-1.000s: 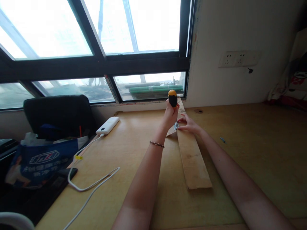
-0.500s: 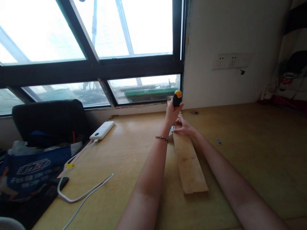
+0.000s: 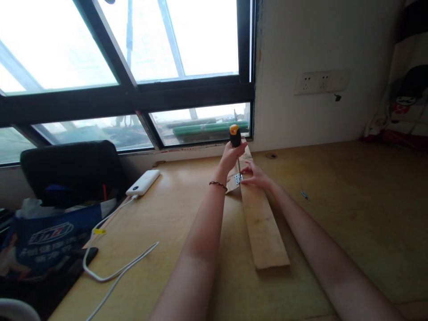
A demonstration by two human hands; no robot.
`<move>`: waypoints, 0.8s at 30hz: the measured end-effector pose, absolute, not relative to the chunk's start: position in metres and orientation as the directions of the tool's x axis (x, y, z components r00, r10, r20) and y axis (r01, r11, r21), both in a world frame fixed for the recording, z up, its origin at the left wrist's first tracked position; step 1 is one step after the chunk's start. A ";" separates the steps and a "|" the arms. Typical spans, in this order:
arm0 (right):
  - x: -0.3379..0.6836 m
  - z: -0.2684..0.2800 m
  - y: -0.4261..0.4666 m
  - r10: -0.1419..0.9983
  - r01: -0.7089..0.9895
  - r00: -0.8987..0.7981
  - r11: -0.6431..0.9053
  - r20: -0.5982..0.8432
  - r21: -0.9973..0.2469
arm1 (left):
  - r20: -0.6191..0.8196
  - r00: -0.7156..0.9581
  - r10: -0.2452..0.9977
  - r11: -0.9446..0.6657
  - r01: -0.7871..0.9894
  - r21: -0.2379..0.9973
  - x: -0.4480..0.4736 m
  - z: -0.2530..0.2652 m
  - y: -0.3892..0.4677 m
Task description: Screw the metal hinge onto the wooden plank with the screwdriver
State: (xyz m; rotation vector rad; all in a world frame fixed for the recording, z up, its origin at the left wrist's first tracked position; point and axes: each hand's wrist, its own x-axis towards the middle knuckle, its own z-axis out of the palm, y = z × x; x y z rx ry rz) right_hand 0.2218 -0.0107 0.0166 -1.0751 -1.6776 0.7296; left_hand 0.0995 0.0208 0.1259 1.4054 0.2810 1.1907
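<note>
Standing near-upright in the wrapped fingers of the left hand [image 3: 231,156], the screwdriver [image 3: 235,137] points down at the metal hinge [image 3: 238,179] on the left edge of a wooden board [image 3: 265,220] running toward the window [image 3: 197,92]. The right hand [image 3: 258,175] is nearer the hinge, fingers narrowly parted; whether they pinch it cannot be told. Half a second ago the screwdriver stood further right, the hinge mostly hidden.

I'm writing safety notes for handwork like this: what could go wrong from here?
The screwdriver in the left hand could slip and jab the right hand, close beside it. The long wooden board, with no clamp in view, might shift under pressure and disturb the metal hinge.
</note>
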 end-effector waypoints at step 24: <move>0.222 0.021 -0.017 0.903 0.379 -0.092 0.422 0.420 -0.824 | 0.577 0.301 0.760 -0.578 -0.096 0.811 0.086 0.114 0.029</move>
